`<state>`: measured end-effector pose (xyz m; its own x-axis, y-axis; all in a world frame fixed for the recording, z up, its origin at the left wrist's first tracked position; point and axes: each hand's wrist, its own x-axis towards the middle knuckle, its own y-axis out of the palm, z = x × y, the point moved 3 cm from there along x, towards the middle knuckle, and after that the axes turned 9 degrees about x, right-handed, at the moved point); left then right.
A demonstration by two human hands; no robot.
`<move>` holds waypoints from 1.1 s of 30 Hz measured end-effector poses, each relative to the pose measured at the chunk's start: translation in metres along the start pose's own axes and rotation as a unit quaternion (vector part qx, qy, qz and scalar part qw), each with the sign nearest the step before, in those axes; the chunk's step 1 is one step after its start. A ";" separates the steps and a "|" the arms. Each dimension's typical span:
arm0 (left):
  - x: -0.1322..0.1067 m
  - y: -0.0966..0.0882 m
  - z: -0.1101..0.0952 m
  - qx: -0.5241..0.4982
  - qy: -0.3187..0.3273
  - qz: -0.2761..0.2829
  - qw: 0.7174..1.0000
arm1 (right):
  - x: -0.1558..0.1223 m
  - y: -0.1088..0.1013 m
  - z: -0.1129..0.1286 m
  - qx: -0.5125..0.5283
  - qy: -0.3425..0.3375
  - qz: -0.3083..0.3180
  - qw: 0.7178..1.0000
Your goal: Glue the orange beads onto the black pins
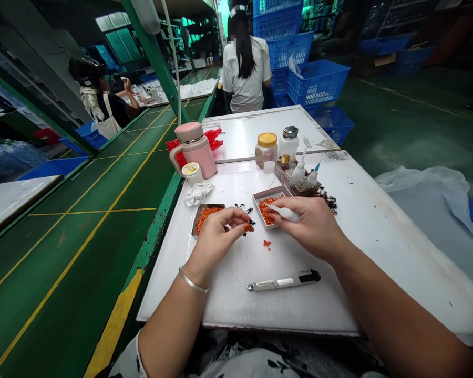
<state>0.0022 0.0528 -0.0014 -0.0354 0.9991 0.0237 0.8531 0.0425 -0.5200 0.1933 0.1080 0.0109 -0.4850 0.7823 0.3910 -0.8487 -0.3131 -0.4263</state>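
My left hand [220, 233] is closed in a pinch on a small dark piece beside a little tray of orange beads [205, 215]. My right hand [313, 226] is closed around a small white squeeze bottle [284, 212], whose tip lies over a second tray of orange beads [268, 205]. A few orange beads [267, 243] lie loose on the white table [378, 236] between my hands. Small black pieces [242, 207] lie just beyond my left fingers.
A white pen-like tool [284, 282] lies near the front edge. Behind stand a pink mug [195, 149], a small round tin [191, 170], a crumpled tissue [197, 193], two jars [266, 148], and a box with glue bottles [299, 178]. A green conveyor [82, 220] runs left; two people and blue crates [317, 81] are beyond.
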 end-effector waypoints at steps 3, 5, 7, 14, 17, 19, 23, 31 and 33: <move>-0.002 0.004 0.000 -0.118 -0.018 0.010 0.993 | -0.002 0.006 0.004 0.016 -0.009 0.019 1.000; -0.002 0.007 0.001 -0.165 -0.029 0.019 0.986 | -0.003 0.008 0.007 0.019 -0.022 0.026 0.999; -0.003 0.009 0.003 -0.196 -0.045 0.020 0.979 | -0.004 0.009 0.009 0.021 -0.033 0.031 0.999; -0.003 0.013 0.004 -0.296 -0.089 0.005 0.951 | -0.005 0.009 0.011 0.020 -0.040 0.022 0.999; -0.004 0.014 0.004 -0.314 -0.096 0.007 0.944 | -0.004 0.009 0.011 0.013 -0.040 0.024 0.999; -0.004 0.014 0.004 -0.319 -0.098 0.013 0.943 | -0.004 0.009 0.011 0.011 -0.041 0.024 0.999; -0.005 0.014 0.004 -0.321 -0.094 0.015 0.942 | -0.005 0.008 0.010 0.001 -0.045 0.017 0.999; -0.004 0.013 0.002 -0.318 -0.098 0.012 0.943 | -0.004 0.006 0.009 -0.020 -0.054 0.003 0.998; -0.005 0.014 0.002 -0.321 -0.095 0.014 0.942 | -0.004 0.006 0.010 -0.021 -0.056 0.002 0.998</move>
<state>0.0129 0.0486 -0.0103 -0.0495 0.9848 -0.1667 0.9919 0.0680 0.1069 0.1881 0.0976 0.0151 -0.5112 0.7148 0.4772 -0.8379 -0.2911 -0.4617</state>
